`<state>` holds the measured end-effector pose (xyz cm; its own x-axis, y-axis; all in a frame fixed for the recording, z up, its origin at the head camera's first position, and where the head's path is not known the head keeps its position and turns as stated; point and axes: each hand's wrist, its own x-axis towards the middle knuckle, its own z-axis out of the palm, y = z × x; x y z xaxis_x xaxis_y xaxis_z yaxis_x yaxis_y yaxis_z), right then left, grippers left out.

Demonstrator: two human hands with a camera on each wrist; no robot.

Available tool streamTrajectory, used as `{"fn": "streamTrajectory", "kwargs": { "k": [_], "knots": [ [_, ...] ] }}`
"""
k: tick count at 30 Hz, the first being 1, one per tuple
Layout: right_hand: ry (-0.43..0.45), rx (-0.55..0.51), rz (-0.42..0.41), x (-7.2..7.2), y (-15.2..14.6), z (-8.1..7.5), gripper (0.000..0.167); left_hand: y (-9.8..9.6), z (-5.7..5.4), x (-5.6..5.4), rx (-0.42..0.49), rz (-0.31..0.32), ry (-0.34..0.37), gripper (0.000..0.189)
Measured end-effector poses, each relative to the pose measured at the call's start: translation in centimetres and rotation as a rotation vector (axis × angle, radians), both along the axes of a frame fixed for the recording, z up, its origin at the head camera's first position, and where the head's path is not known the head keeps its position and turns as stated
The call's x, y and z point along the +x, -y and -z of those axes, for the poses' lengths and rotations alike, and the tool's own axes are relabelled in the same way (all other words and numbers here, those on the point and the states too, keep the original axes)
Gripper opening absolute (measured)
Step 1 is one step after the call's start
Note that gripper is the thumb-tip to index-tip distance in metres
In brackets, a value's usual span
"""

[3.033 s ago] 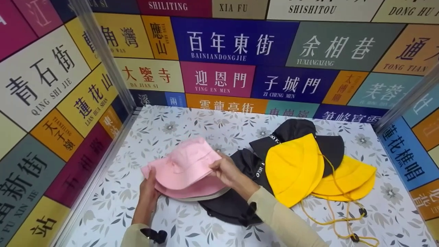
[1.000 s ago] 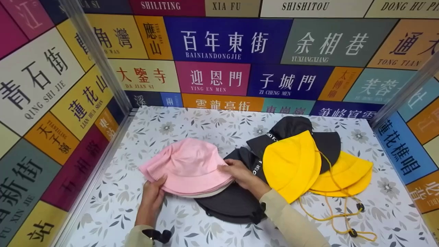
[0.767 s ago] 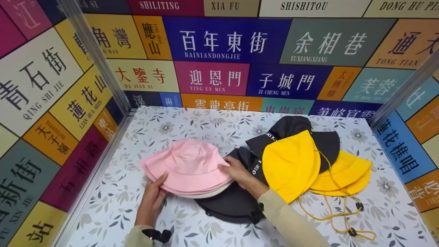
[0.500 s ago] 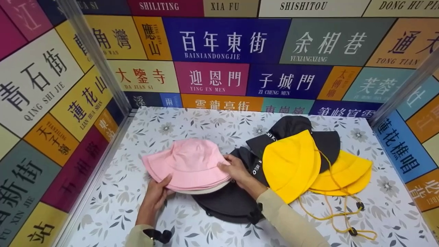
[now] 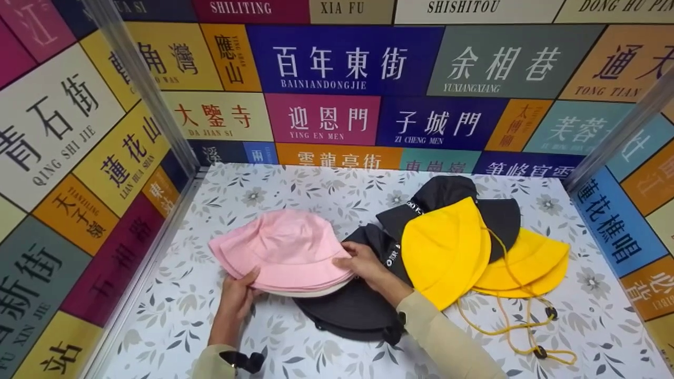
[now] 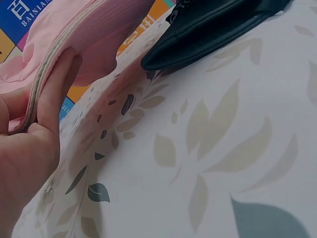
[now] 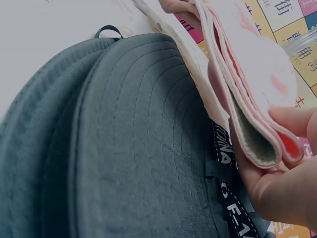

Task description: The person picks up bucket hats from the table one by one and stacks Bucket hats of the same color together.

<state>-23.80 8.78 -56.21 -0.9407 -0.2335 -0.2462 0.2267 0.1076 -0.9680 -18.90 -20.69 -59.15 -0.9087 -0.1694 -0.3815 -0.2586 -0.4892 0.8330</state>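
Observation:
A pink bucket hat (image 5: 289, 239) sits nested over other brims, pink and pale (image 5: 324, 291), just left of the table's middle. My left hand (image 5: 237, 297) pinches the brims at the front left, thumb on top and fingers underneath. At the right side my right hand (image 5: 368, 266) grips the layered brim edge between thumb and fingers. In the right wrist view the stacked brim layers (image 7: 247, 119) show between them. The left wrist view has the held edge (image 6: 47, 69) above the table. Black hats (image 5: 347, 310) with a lettered band lie beside and partly behind the pink stack.
Right of my right hand, a yellow hat (image 5: 445, 252) overlaps the black hats (image 5: 442, 192) and another yellow hat (image 5: 537, 263). Yellow cords with black toggles (image 5: 539, 351) trail over the flower-patterned table (image 5: 158, 326). Sign-printed panels (image 5: 342, 58) wall the back and sides.
Three seconds ago the top pink hat was tilted over a lower one; now its brim lies evenly on the stack. My left hand has shifted toward the front brim. The other hats stay put.

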Motion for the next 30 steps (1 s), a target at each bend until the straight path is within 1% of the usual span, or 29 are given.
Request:
{"fn": "streamTrajectory", "kwargs": {
  "k": [4, 7, 13, 16, 18, 20, 23, 26, 30],
  "knots": [
    [-0.017, 0.041, 0.037, 0.1, -0.2, 0.0, 0.047, -0.4, 0.0, -0.1, 0.018, -0.001, -0.027, 0.037],
    [-0.045, 0.062, 0.062, 0.1, -0.4, -0.1, 0.044, -0.8, -0.1, -0.3, 0.041, -0.002, -0.047, 0.034],
    [-0.098, 0.123, 0.077, -0.1, -0.6, -0.7, 0.040, -0.9, -0.6, -0.8, 0.061, -0.012, -0.048, 0.032],
    [-0.098, 0.116, 0.102, -0.2, -0.7, -1.1, 0.040, -0.8, -1.0, -1.3, 0.084, -0.019, -0.070, 0.031],
    [-0.087, 0.090, 0.106, -0.3, -0.8, -1.3, 0.041, -0.6, -1.2, -1.7, 0.101, -0.027, -0.093, 0.030],
    [-0.069, 0.055, 0.081, -0.3, -1.1, -1.5, 0.042, -0.3, -1.4, -2.1, 0.119, -0.041, -0.102, 0.026],
    [-0.068, 0.000, -0.002, -0.3, -1.8, -1.9, 0.044, 0.3, -1.7, -2.5, 0.134, -0.059, -0.099, 0.018],
    [-0.106, -0.026, -0.079, -0.3, -2.9, -2.6, 0.045, 1.1, -1.8, -2.7, 0.176, -0.069, -0.105, 0.017],
    [-0.195, 0.015, -0.111, -0.6, -4.8, -3.9, 0.043, 2.5, -2.0, -2.8, 0.240, -0.095, -0.124, 0.018]
  ]
}}
